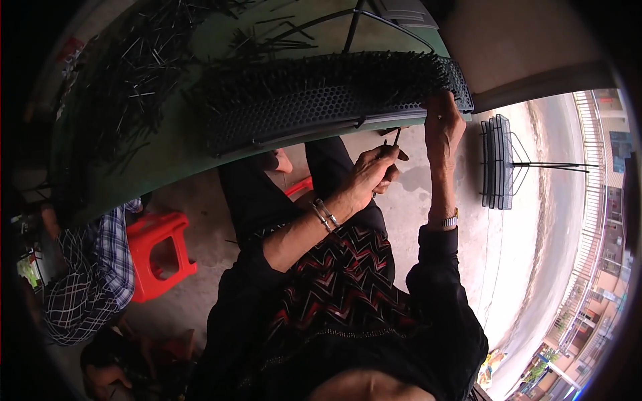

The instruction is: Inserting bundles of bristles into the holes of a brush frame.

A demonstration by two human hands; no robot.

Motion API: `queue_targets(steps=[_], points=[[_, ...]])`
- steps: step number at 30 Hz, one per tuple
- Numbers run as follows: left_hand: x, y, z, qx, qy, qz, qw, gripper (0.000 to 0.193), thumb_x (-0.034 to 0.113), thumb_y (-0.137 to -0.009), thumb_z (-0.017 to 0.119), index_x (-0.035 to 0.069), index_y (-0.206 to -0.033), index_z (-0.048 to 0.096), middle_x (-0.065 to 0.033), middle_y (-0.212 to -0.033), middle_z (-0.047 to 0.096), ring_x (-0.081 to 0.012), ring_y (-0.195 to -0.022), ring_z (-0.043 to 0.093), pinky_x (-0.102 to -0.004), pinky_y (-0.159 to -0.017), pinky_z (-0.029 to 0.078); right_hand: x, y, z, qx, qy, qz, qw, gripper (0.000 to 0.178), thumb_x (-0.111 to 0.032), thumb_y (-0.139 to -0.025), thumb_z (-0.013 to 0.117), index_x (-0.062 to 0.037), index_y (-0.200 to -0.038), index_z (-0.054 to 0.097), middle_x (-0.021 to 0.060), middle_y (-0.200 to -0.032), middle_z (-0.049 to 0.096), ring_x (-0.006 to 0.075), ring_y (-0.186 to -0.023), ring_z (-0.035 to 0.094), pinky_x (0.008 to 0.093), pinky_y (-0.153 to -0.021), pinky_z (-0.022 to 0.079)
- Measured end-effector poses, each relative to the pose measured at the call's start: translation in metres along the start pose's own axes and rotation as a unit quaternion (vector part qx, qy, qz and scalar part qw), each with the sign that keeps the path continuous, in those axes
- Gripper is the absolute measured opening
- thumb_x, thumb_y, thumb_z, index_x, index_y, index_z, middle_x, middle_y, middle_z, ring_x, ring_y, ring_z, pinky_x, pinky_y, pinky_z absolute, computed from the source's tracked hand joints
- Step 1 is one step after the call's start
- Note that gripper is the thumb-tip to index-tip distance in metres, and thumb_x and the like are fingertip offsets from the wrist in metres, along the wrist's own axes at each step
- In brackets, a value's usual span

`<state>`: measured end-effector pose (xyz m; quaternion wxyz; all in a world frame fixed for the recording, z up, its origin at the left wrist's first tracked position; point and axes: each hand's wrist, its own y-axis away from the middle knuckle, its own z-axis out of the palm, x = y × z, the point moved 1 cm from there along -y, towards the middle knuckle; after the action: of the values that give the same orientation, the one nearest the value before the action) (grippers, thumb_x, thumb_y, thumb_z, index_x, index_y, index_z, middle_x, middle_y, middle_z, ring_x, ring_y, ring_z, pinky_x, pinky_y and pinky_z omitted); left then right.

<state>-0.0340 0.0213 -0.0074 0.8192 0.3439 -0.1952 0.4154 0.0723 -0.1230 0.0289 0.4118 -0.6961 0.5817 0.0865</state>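
Note:
A long, dark perforated panel [294, 110] lies along the near edge of the green table. Thin black sticks [321, 73] bristle from its holes in a dense band, while bare holes show along its near side. My left hand [376, 170] is closed in front of the panel, below the table edge, around a few thin black sticks [398, 136] whose ends poke out past the fingers. At the panel's right end, my right hand [444, 130] has its fingers pinched together against the bristling sticks. Whatever lies between those fingertips is hidden.
Loose black sticks [150, 57] are heaped on the table's left. A bent black metal frame [354, 30] stands behind the panel. A red plastic stool [157, 250] and a seated person in plaid [114, 254] are at left. Stacked wire racks [496, 162] stand on the floor at right.

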Motion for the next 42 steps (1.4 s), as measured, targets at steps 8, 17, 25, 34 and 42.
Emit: queue_targets(steps=[8,17,25,34,42], points=[[0.0,0.0,-0.002,0.031,0.003,0.026,0.999,0.027,0.036,-0.095,0.058,0.01,-0.097,0.063,0.0039,-0.06,0.048,-0.002,-0.046,0.03,-0.0197,-0.042,0.02,-0.013,0.017,-0.007,-0.079,0.058,0.035,0.995,0.02,-0.024,-0.089,0.065,-0.0075,-0.099,0.065,0.0065,-0.083,0.064,0.0184,-0.073,0.062,0.032,-0.067,0.048],[-0.007,-0.007,0.005,0.081,0.005,0.058,0.995,0.03,0.035,-0.098,0.052,0.007,-0.102,0.062,0.0022,-0.063,0.049,-0.0023,-0.049,0.033,-0.0196,-0.042,0.023,-0.029,0.02,-0.032,-0.066,-0.129,0.099,0.985,0.009,-0.007,-0.092,0.057,-0.0004,-0.095,0.063,0.0064,-0.078,0.066,0.0096,-0.065,0.06,0.0249,-0.061,0.048],[-0.007,-0.001,-0.004,0.071,-0.014,0.002,0.997,0.035,0.038,-0.101,0.043,0.007,-0.1,0.058,0.0003,-0.068,0.05,-0.0043,-0.05,0.032,-0.021,-0.043,0.027,-0.016,0.0,-0.007,0.096,-0.011,-0.053,0.994,0.005,-0.006,-0.093,0.057,-0.0042,-0.095,0.062,0.0062,-0.076,0.062,0.0123,-0.062,0.06,0.0268,-0.06,0.048],[0.003,0.006,0.003,0.029,-0.006,-0.034,0.999,0.035,0.042,-0.101,0.043,0.009,-0.106,0.054,0.0015,-0.068,0.05,-0.0032,-0.049,0.026,-0.0198,-0.044,0.021,-0.006,0.005,0.006,0.057,0.003,-0.07,0.996,0.009,-0.009,-0.092,0.058,-0.0072,-0.099,0.064,0.0068,-0.081,0.064,0.0124,-0.066,0.062,0.0272,-0.059,0.048],[0.004,0.004,0.003,0.032,-0.054,0.013,0.998,0.03,0.034,-0.099,0.046,0.006,-0.098,0.057,0.0029,-0.067,0.051,-0.0023,-0.046,0.026,-0.0205,-0.042,0.019,-0.034,0.013,-0.003,-0.02,0.116,-0.017,0.993,0.019,-0.023,-0.09,0.066,-0.0147,-0.107,0.071,0.0056,-0.094,0.061,0.0169,-0.076,0.062,0.0301,-0.067,0.049]])
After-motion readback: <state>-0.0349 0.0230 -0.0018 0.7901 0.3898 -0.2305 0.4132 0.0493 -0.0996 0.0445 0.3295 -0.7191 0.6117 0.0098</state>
